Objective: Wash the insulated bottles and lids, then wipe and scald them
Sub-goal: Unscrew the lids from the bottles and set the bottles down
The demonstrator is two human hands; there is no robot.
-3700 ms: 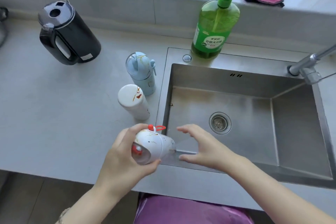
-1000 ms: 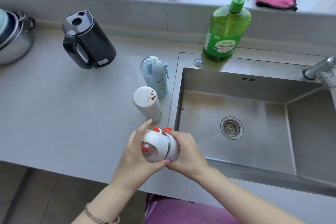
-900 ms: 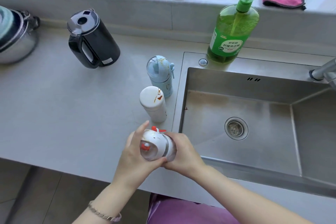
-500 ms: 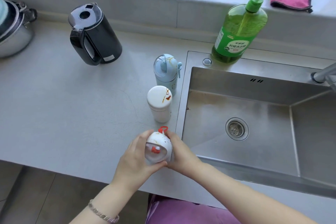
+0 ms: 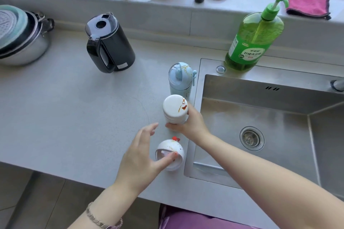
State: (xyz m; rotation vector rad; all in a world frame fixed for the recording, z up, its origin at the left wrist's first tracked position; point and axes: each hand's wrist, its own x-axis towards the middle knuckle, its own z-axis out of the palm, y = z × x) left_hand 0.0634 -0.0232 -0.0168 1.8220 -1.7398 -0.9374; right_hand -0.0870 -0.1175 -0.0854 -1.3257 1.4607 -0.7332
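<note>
The right hand (image 5: pixel 192 125) is wrapped around the low part of the tall white bottle (image 5: pixel 175 108). It comes at the bottle from the sink (image 5: pixel 242 89) side. The bottle stands straight up on the counter (image 5: pixel 74 117), just beside the sink edge. Its flat lid is on and has red-brown smears on it.

The left hand (image 5: pixel 138 158) is spread wide, with its fingers apart and holding nothing. Only its thumb (image 5: pixel 168 159) rests on the small round bottle (image 5: pixel 173 147). That little bottle stands close to the front edge of the counter, nearer the person than the tall one. It has a red loop on top.

The blue bottle (image 5: pixel 179 80) stands behind the tall white one, farther from both hands.

The sink is right next to the tall bottle, on the right hand's side. So I think the right hand is the one to lift it, and it only needs to go up and a little sideways. The left hand is closer to the small bottle.

All three bottles have their lids on, so I cannot tell what is inside them. The sink floor has brown marks and a drain in the middle. The black kettle (image 5: pixel 111 48) has its lid down. The soap bottle (image 5: pixel 253 42) looks mostly full of green soap. A pink cloth (image 5: pixel 307 3) lies on the ledge behind.
</note>
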